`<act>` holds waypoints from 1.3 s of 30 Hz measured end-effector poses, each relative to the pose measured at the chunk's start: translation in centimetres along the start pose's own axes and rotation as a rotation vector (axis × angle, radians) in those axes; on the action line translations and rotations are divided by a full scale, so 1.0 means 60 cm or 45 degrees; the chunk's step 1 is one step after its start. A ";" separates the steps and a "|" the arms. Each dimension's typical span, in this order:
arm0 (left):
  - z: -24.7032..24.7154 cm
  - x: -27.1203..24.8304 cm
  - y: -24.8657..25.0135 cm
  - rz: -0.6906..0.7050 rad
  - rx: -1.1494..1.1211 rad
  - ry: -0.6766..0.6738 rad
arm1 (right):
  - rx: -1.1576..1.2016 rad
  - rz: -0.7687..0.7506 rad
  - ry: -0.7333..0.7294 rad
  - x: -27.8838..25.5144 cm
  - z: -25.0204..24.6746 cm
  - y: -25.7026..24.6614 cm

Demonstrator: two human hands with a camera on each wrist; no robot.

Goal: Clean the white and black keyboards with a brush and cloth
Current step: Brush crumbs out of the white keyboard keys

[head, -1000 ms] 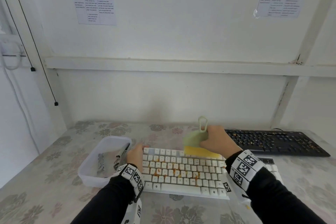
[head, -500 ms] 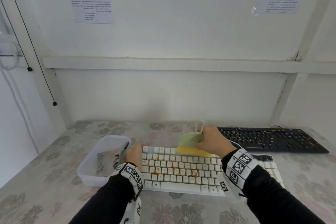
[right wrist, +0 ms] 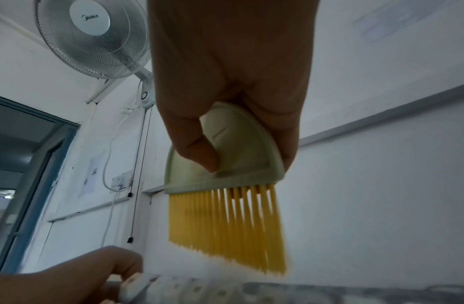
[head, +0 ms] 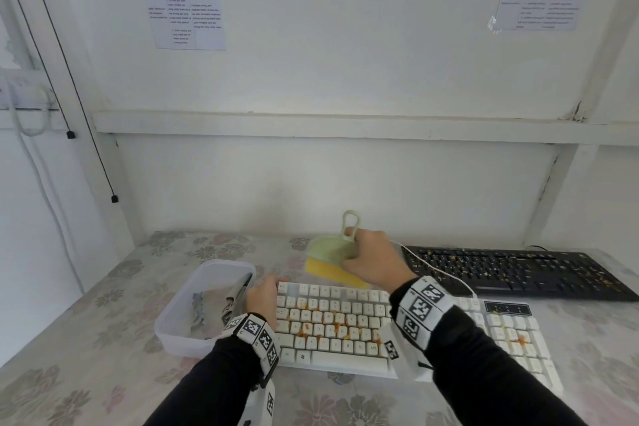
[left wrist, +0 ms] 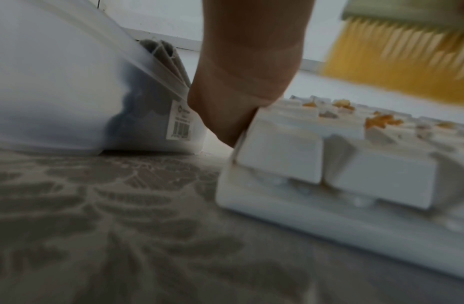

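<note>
Right hand (head: 375,261) gripped the brush (head: 333,254): thumb and fingers curled round its pale green body, loop handle pointing up. Yellow bristles hung at the far edge of the white keyboard (head: 332,322). Whether the tips touched the keys could not be told from the head view; the right wrist view showed them blurred just above the key row.

Left hand (head: 262,299) held the left end of the white keyboard, fingers curled over its far left corner. Left wrist view showed a finger (left wrist: 241,86) pressed against the keyboard's end wall, which the head view hid behind the hand.

The white keyboard lay near the front edge of the table (head: 69,391), centre to right, with orange crumbs (head: 306,326) scattered over the middle keys and the number pad. The left wrist view showed the crumbs (left wrist: 381,121) lying on top of the keycaps.

The black keyboard (head: 518,273) lay behind it toward the right edge, also speckled with crumbs.

A translucent tub (head: 179,332) stood just left of the white keyboard, holding a grey cloth (head: 198,309) and a dark item, not identifiable. The barcode label (left wrist: 180,121) on the tub wall appeared only in the left wrist view.

A wall fan (right wrist: 93,37) appeared only in the right wrist view.
</note>
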State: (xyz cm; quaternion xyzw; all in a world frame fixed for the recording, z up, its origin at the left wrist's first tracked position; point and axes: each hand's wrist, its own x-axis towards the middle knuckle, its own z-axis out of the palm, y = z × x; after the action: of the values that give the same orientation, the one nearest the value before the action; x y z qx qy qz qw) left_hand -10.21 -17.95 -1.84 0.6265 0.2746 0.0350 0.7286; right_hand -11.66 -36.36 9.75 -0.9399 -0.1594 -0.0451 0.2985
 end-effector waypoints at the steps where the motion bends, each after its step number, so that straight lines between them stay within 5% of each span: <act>1: 0.001 0.000 0.001 0.006 -0.015 -0.001 | 0.011 -0.043 -0.012 0.006 0.011 -0.011; 9: -0.002 0.004 0.002 0.061 0.059 0.023 | 0.002 -0.123 -0.177 0.029 0.045 -0.030; 33: 0.000 -0.019 0.006 0.096 0.140 0.014 | -0.273 0.452 -0.100 -0.066 -0.127 0.181; 39: -0.002 -0.021 0.006 0.095 0.147 0.022 | -0.368 0.467 -0.036 -0.079 -0.155 0.198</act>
State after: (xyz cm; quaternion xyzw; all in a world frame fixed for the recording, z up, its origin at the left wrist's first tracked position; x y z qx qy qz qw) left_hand -11.25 -18.25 -1.06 0.6771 0.2589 0.0519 0.6869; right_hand -12.18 -52.19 10.00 -0.9866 0.0181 0.0006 0.1619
